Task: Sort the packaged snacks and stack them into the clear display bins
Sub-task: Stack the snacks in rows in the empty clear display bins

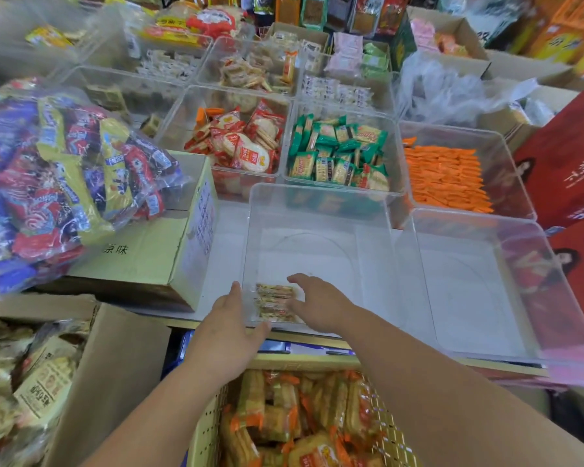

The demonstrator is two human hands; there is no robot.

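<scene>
A clear display bin (317,210) stands right in front of me, holding only a small stack of orange-and-gold snack packets (274,302) in its near left corner. My left hand (228,326) is outside the bin's near left wall, fingers spread, beside the stack. My right hand (319,305) reaches inside the bin, fingers apart, touching the stack's right side. Below my arms a perforated basket (204,429) holds many of the same orange-wrapped packets (284,416).
A second clear bin (486,230) stands empty to the right. Behind are bins of red cracker packs (240,143), green packs (338,150) and orange sticks (445,176). A bag of mixed snacks (48,183) lies on a cardboard box (149,251) at left. Red cartons (567,156) stand at right.
</scene>
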